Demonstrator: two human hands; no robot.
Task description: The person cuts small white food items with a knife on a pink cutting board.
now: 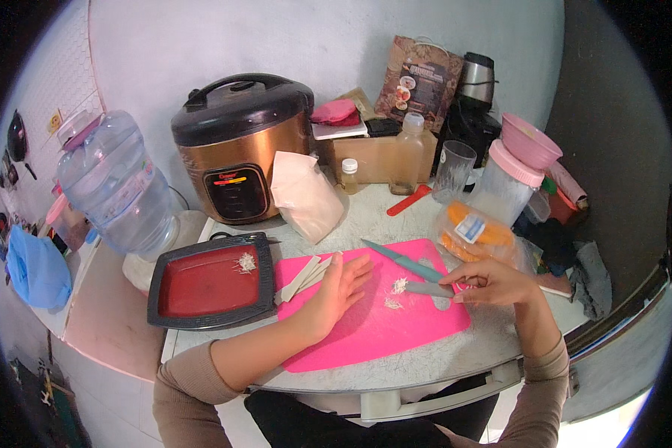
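My right hand holds a small knife by its pink-and-white handle, its grey blade pointing left over the pink cutting board. Fingers apart and empty, my left hand hovers over the board's left half. Pale flat strips lie at the board's upper left, beside that hand. Two small piles of fine white shreds are near the blade tip. A teal knife rests across the board's upper right. Left of the board, a dark-rimmed red tray holds more white shreds.
Behind stand a rice cooker, a pale paper bag, a plastic bottle and a clear glass. A red plastic tool and bagged orange food lie behind the board. A large water jug is at left.
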